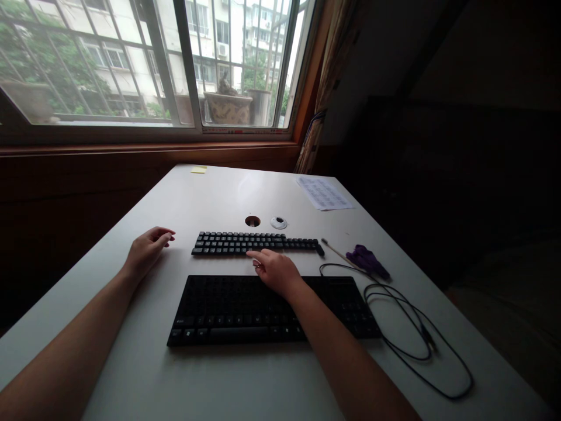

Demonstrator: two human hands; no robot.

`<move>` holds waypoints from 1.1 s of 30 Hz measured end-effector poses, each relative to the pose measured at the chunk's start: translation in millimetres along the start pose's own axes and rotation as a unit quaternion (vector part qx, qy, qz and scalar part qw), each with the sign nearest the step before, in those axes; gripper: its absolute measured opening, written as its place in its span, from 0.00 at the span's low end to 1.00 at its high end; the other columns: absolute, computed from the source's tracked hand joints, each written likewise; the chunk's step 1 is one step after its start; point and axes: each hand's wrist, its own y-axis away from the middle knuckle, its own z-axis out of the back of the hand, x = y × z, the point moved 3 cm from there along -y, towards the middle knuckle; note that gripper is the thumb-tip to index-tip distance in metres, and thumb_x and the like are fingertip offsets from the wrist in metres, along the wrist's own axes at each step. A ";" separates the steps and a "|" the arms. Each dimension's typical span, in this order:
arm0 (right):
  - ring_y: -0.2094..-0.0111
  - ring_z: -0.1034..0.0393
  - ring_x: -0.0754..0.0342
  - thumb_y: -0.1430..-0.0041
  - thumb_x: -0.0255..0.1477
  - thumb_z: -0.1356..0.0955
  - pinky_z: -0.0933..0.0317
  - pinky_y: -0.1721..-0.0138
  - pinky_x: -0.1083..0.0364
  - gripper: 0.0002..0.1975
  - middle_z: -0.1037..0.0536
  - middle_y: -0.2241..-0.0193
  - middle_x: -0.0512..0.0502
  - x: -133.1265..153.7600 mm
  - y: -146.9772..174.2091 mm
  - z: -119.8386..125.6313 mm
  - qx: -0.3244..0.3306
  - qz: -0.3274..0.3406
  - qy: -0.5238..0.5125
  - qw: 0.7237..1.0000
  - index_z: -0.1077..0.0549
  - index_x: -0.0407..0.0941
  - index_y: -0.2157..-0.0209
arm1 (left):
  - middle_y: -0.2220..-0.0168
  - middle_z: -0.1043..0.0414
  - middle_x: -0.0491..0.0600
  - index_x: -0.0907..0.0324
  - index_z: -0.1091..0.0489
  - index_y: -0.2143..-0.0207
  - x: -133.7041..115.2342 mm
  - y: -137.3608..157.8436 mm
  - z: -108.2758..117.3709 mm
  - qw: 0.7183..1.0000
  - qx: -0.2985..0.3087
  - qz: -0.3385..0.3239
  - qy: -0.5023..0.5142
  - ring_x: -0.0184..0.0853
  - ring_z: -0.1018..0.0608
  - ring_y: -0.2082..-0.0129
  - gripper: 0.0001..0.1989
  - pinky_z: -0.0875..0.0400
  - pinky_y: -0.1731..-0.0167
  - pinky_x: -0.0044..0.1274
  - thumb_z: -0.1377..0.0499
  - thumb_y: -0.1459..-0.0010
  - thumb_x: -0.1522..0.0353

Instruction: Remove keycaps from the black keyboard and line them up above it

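My right hand point(277, 272) reaches over a black keyboard point(239, 334), its index finger stretched out to the front edge of a block of loose black keycaps point(228, 241). The fingertip touches or nearly touches a keycap in the lowest row; its other fingers are curled under and partly hidden. I see nothing held in it. The keyboard's lower rows still carry keycaps, while its upper part looks bare and dark. Left of the keycap block, my left hand point(149, 248) rests on the white table point(131, 351), fingers curled in with thumb against them and nothing visible in them.
Right of the keyboard lie its looped black cable point(405, 298), a purple cloth point(367, 261) and a thin brush point(337, 251). Behind the keycaps are a cable hole point(252, 221) and a round white cover point(279, 223). Printed sheets point(324, 193) and a yellow note point(198, 169) lie farther back.
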 end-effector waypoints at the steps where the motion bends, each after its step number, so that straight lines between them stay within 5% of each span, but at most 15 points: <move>1: 0.57 0.28 0.51 0.34 0.35 0.40 0.38 0.59 0.55 0.22 0.24 0.53 0.51 1.7 0.1 -0.4 0.004 0.008 0.001 1.000 0.35 0.60 0.40 | 0.66 0.22 0.46 0.57 0.26 0.61 -0.7 0.4 0.2 1.000 0.001 0.001 -0.001 0.36 0.22 0.68 0.14 0.30 0.64 0.25 0.45 0.43 0.59; 8: 0.57 0.28 0.49 0.34 0.42 0.41 0.38 0.60 0.53 0.22 0.23 0.52 0.50 5.2 -1.7 -5.4 0.026 0.025 0.010 0.999 0.34 0.59 0.40 | 0.65 0.22 0.48 0.58 0.26 0.60 -5.8 2.4 0.9 1.000 0.005 0.006 -0.008 0.38 0.22 0.67 0.16 0.29 0.63 0.26 0.45 0.44 0.58; 33: 0.58 0.27 0.50 0.35 0.38 0.40 0.37 0.60 0.54 0.20 0.22 0.55 0.51 3.2 -0.5 -1.9 -0.008 0.020 0.002 1.000 0.30 0.57 0.44 | 0.65 0.22 0.48 0.57 0.26 0.61 1.1 -0.5 -0.7 1.000 0.004 0.002 -0.001 0.38 0.22 0.67 0.16 0.30 0.63 0.27 0.45 0.44 0.57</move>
